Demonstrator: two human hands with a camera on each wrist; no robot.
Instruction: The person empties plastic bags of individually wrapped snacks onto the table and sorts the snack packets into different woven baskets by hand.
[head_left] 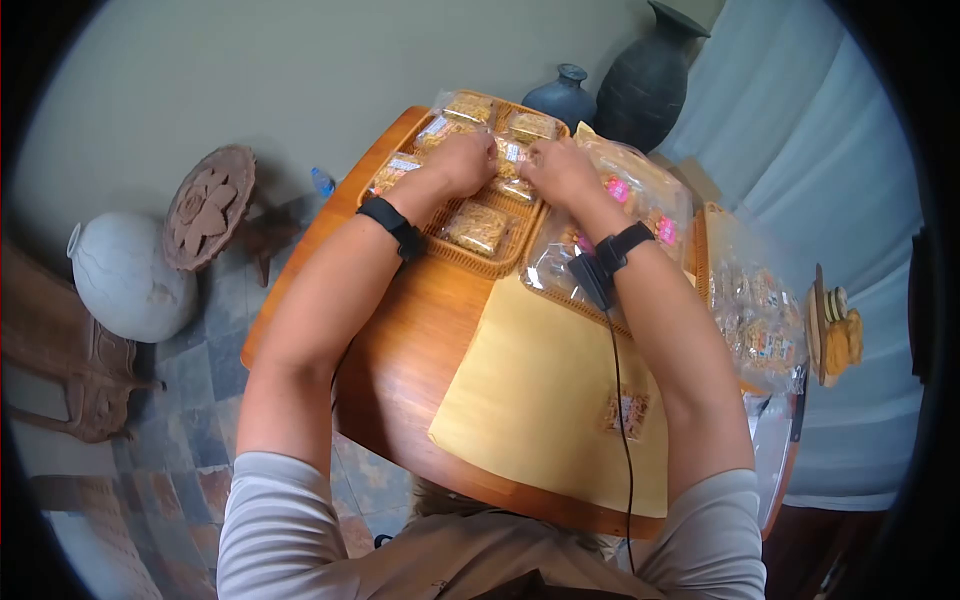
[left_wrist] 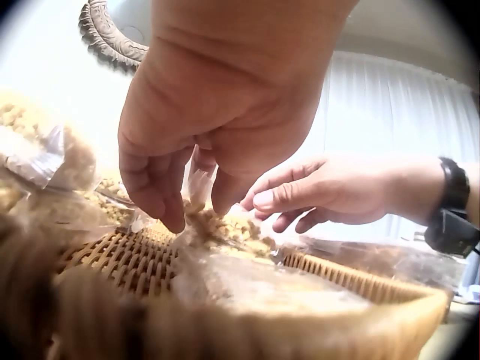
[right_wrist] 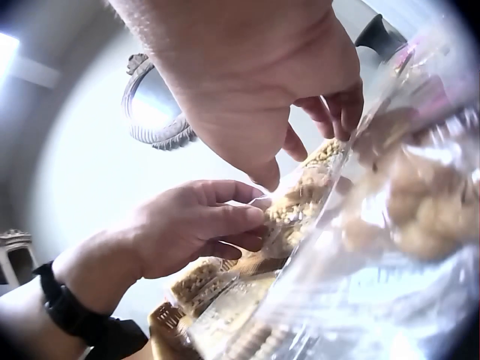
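My left hand (head_left: pixel 466 164) pinches the clear wrapper of a packet of tan, crunchy-looking snack (head_left: pixel 513 172) in the wicker tray (head_left: pixel 487 266). In the left wrist view, a fold of the plastic stands between its thumb and fingers. From the other side, my right hand (head_left: pixel 562 172) reaches to the same packet, its fingers loosely bent and the fingertips right at its edge. The right wrist view has the snack packet (right_wrist: pixel 291 214) below both hands. Other wrapped snacks lie around it in the tray, among them a packet (head_left: pixel 476 228) at the near end.
Right of the tray, a second tray holds large clear bags (head_left: pixel 640 195) with pink labels. Brown paper (head_left: pixel 530 370) covers the table's front, with a small packet (head_left: pixel 628 413) on it. More bags (head_left: pixel 755 320) lie at the right. Dark vases (head_left: pixel 650 75) stand behind.
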